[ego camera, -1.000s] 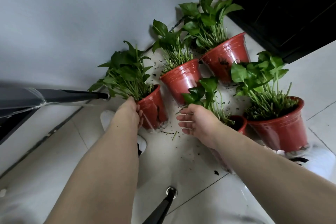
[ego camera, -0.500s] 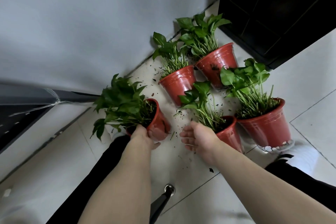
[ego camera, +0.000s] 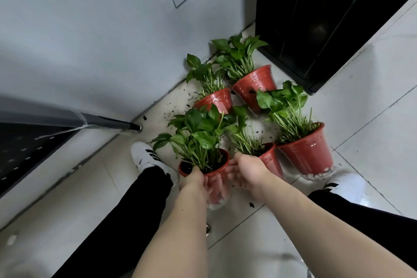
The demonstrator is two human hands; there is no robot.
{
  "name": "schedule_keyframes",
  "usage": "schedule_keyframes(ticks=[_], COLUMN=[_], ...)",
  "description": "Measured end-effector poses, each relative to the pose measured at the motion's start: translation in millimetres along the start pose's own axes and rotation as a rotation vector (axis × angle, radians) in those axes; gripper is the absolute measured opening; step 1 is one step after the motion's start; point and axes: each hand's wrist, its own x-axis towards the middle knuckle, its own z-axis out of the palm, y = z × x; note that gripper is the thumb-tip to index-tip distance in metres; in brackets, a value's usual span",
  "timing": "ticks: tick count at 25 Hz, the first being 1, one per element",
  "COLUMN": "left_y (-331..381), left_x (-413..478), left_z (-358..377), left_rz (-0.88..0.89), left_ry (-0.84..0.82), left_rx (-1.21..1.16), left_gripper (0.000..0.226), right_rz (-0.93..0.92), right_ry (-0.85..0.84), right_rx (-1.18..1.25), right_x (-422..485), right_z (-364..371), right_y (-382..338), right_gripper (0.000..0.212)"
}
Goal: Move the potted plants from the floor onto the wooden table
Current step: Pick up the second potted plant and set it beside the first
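Whereas half a second ago the left hand (ego camera: 194,179) alone held the pot (ego camera: 217,179) tilted over to the left, that pot with its leafy plant now stands upright between both hands, clear of the floor (ego camera: 372,124) and closer to the person; the left hand grips its near wall just under the rim with curled fingers, and the right hand (ego camera: 249,171), which earlier hovered apart, lays straight, spread fingers (ego camera: 230,168) against the pot's right side. Just behind the right hand stands a second pot (ego camera: 272,161), its rim almost touching the wrist, and beyond it to the right a third pot (ego camera: 309,156); two more pots (ego camera: 217,100) (ego camera: 256,83) sit further ahead by the wall, with soil crumbs (ego camera: 174,108) scattered left of them. A black cabinet (ego camera: 327,18) closes off the far right. Left of the left hand a white shoe (ego camera: 146,158) and a dark slanted leg (ego camera: 112,123) narrow the way; bare tile lies below the hands, towards the person
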Motion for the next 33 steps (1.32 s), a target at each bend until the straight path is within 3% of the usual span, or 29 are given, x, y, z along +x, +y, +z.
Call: schedule_keyframes(ticks=[9,17,24,29,33], left_y=[-23.4,-23.6,-20.0,-17.7,-16.9], left_x=[-70.4,-155.0,-219.3,-258.1,-282.6], left_z=[-35.8,-84.0,-123.4,-139.6,-154.9], left_rz=[0.151,0.324,0.464,0.518,0.582], left_ry=[-0.068,-0.121,-0.23,-0.254,-0.274], left_rx=[-0.026,0.051,-0.011,-0.043,-0.015], left_gripper=[0.029,0.028,0.02,0.015,0.014], right_rz=[-0.072,-0.223,-0.221,-0.294,-0.313], right_ry=[-0.003,0.061,0.015,0.085,0.127], right_rx=[-0.025,-0.192,-0.096,0.103,0.137], right_x=[-81.9,-174.7,-242.4,-274.7,-306.3], right_z=[-10.2,3.0,14.9,17.0,17.8], right_y=[36.8,17.6,38.5,40.6,37.1], right_gripper=[0.017,0.02,0.043,0.019,0.015])
